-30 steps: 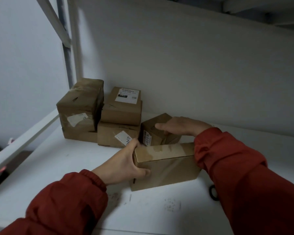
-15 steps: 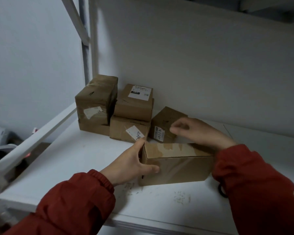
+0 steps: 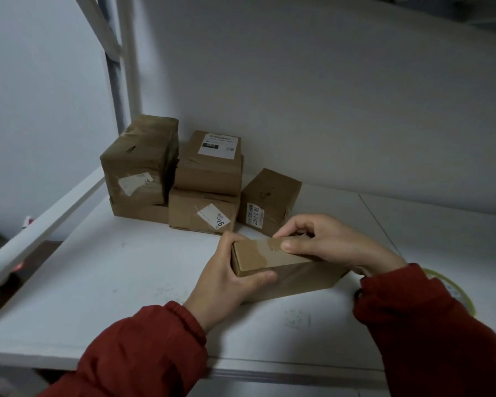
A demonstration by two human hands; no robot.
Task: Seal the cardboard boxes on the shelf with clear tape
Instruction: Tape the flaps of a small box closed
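Observation:
A small brown cardboard box (image 3: 295,277) lies on the white shelf (image 3: 112,282) in front of me. My left hand (image 3: 226,285) grips its left end, thumb on the front face and fingers behind. My right hand (image 3: 327,245) rests on the box's top, its thumb pressing a torn strip of tape there and the fingers curled over the back edge. A roll of clear tape (image 3: 453,287) lies on the shelf at the right, partly hidden by my right sleeve.
Several other cardboard boxes stand stacked at the back left against the wall: a tall pile (image 3: 141,167), a labelled pair (image 3: 209,181) and a single box (image 3: 269,202). White shelf posts (image 3: 126,67) rise at the left. The shelf's front edge runs below my arms.
My right hand has pulled back from the rear box onto the top of the near box, thumb now on the tape. The left hand keeps its grip. The view has shifted left and closer.

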